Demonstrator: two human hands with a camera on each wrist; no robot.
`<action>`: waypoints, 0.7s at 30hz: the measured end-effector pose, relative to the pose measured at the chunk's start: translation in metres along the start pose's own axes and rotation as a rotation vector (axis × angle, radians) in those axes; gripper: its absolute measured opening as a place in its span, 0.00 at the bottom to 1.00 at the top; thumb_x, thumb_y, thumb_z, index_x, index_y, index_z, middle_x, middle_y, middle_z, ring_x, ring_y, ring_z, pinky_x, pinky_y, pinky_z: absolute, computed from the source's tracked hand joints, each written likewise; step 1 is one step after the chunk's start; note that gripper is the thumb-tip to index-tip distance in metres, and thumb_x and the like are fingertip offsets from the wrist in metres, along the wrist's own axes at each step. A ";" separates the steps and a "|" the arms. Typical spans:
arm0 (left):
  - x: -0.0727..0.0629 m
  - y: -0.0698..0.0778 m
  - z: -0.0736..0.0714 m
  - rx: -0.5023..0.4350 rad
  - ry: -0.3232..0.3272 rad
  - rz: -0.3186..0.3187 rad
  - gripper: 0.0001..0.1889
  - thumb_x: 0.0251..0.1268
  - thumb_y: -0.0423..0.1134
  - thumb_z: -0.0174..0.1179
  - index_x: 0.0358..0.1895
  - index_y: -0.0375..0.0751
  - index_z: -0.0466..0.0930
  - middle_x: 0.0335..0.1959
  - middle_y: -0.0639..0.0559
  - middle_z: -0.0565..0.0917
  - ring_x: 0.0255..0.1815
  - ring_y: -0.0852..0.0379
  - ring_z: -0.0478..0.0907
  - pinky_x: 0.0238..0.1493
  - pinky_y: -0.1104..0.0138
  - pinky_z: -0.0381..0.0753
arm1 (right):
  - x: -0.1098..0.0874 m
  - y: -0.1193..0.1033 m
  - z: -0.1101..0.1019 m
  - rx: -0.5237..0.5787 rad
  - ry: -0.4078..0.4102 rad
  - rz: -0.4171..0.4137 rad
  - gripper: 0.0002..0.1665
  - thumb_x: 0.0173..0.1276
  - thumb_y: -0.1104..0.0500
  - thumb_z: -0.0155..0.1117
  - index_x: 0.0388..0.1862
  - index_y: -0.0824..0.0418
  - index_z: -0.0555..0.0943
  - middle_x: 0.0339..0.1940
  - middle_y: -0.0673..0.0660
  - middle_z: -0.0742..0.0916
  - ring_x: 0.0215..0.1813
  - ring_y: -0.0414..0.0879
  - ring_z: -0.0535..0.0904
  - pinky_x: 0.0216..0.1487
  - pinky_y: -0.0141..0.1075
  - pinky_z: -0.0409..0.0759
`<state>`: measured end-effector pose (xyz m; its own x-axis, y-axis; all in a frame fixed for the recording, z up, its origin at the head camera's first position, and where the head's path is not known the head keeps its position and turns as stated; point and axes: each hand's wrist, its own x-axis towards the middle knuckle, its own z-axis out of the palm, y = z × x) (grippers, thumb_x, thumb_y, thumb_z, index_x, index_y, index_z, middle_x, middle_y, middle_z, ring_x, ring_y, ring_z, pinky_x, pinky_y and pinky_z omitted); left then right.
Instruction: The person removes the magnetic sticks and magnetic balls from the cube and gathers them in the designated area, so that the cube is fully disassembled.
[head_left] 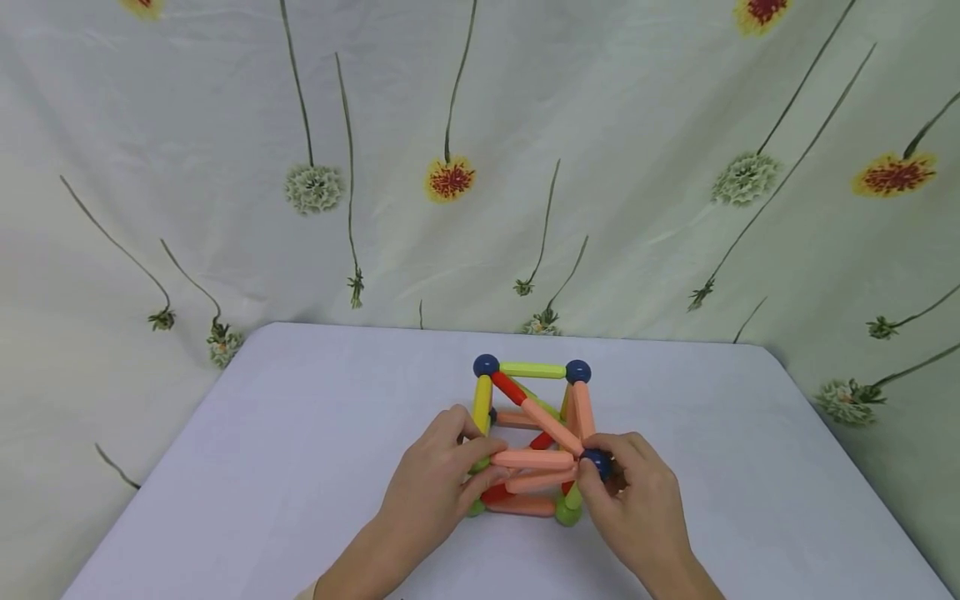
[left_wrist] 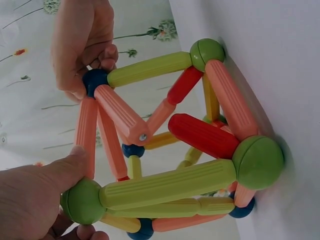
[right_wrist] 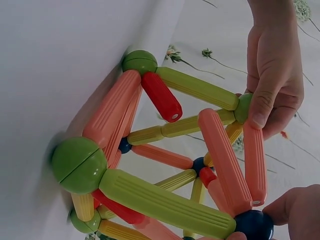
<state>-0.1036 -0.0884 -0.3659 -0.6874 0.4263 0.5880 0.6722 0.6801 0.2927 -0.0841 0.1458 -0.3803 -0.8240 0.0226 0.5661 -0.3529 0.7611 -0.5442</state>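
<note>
A frame of magnetic rods and balls stands on the white table. My left hand [head_left: 435, 467] grips the green ball [left_wrist: 82, 200] at the near upper left corner, its thumb on the end of a pink rod [right_wrist: 255, 165]. My right hand [head_left: 637, 500] pinches the dark blue ball [head_left: 596, 463] at the near upper right corner. In the right wrist view, that pink rod's metal-tipped end is bare beside the blue ball. From the blue ball, a second pink rod [left_wrist: 122, 115] slants inward with a free end. A red rod [left_wrist: 202, 136] on a lower green ball [left_wrist: 257, 162] also ends free.
At the back of the frame, a yellow-green rod [head_left: 532, 370] links two dark blue balls. Lower green balls [head_left: 567, 511] rest on the white table [head_left: 262, 500]. Behind the table hangs a flower-printed cloth [head_left: 600, 125].
</note>
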 end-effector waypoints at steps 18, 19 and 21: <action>0.000 -0.001 0.001 -0.017 0.003 -0.005 0.15 0.48 0.46 0.76 0.41 0.48 0.88 0.34 0.58 0.68 0.38 0.64 0.67 0.29 0.77 0.70 | 0.009 -0.010 -0.003 -0.085 -0.015 0.081 0.09 0.48 0.60 0.73 0.25 0.53 0.79 0.26 0.44 0.77 0.20 0.35 0.69 0.20 0.29 0.71; 0.000 -0.001 0.001 -0.017 0.003 -0.005 0.15 0.48 0.45 0.76 0.41 0.48 0.88 0.34 0.58 0.68 0.38 0.64 0.67 0.29 0.77 0.70 | 0.009 -0.011 -0.004 -0.086 -0.017 0.089 0.09 0.48 0.60 0.73 0.25 0.53 0.79 0.26 0.44 0.77 0.20 0.36 0.69 0.20 0.30 0.71; 0.000 0.000 0.001 -0.017 0.002 -0.005 0.15 0.48 0.45 0.76 0.41 0.48 0.88 0.34 0.58 0.68 0.38 0.64 0.67 0.29 0.77 0.70 | 0.010 -0.011 -0.004 -0.089 -0.020 0.096 0.09 0.47 0.61 0.72 0.25 0.53 0.78 0.25 0.44 0.76 0.20 0.36 0.69 0.20 0.30 0.71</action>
<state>-0.1041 -0.0883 -0.3664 -0.6902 0.4219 0.5879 0.6734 0.6718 0.3085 -0.0861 0.1400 -0.3662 -0.8609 0.0857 0.5016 -0.2324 0.8107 -0.5374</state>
